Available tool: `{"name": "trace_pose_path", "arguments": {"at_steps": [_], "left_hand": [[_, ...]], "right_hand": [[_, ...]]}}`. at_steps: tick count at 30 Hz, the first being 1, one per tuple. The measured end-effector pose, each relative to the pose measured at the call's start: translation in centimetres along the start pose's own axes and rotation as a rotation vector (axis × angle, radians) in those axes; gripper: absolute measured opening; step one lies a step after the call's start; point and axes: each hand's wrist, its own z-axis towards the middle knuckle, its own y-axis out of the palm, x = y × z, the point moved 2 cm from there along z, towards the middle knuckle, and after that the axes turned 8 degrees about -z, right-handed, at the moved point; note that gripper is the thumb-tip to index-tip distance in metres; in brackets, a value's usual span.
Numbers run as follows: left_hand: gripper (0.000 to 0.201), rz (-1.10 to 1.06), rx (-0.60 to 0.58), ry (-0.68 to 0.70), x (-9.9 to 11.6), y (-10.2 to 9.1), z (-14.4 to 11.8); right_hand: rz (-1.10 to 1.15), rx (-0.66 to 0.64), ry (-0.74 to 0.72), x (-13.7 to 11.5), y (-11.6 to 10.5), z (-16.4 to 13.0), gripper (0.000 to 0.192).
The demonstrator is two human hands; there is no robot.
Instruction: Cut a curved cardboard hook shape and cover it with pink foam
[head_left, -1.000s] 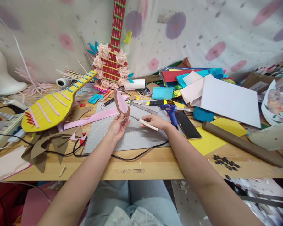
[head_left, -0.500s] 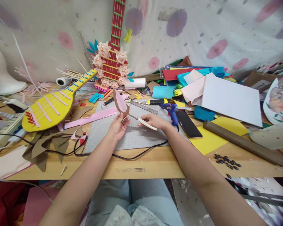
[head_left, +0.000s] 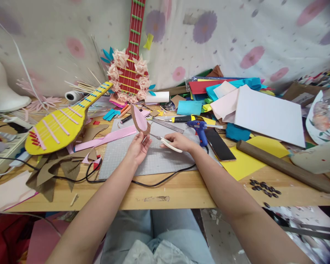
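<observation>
Between the fingers of my left hand (head_left: pixel 138 148) is a curved, petal-shaped piece of brown cardboard with pink paper (head_left: pixel 140 120) on its inner face, tip pointing up. My right hand (head_left: pixel 178 142) grips white-handled scissors (head_left: pixel 171 146). Their metal blades reach left to the lower right edge of the cardboard piece, close to my left fingertips; whether the blades are parted I cannot tell. Both hands hover over the grey cutting mat (head_left: pixel 118 161). A pink paper strip (head_left: pixel 106 138) lies to the left of my left hand.
A blue glue gun (head_left: pixel 200 131) and black phone (head_left: pixel 220 145) lie right of my right hand. A black cord (head_left: pixel 159 185) crosses the table's front. Left is a yellow paper lute (head_left: pixel 55 130); behind stands a red flower-trimmed guitar (head_left: pixel 129 75). A cardboard tube (head_left: pixel 283 165) lies right.
</observation>
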Motion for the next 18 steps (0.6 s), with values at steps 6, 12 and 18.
{"name": "trace_pose_path", "arguments": {"at_steps": [6,12,18], "left_hand": [[0.009,0.002,-0.011,-0.035,-0.10,0.11,-0.07],[0.010,0.016,-0.017,-0.056,-0.09,0.39,-0.31],[0.019,0.263,-0.092,0.018,0.09,0.32,-0.52]], "right_hand": [[-0.027,-0.004,-0.010,0.44,-0.03,0.05,0.040],[0.012,-0.044,-0.007,0.39,-0.25,-0.02,0.042],[0.067,-0.103,0.021,0.54,-0.98,-0.64,0.043]]}}
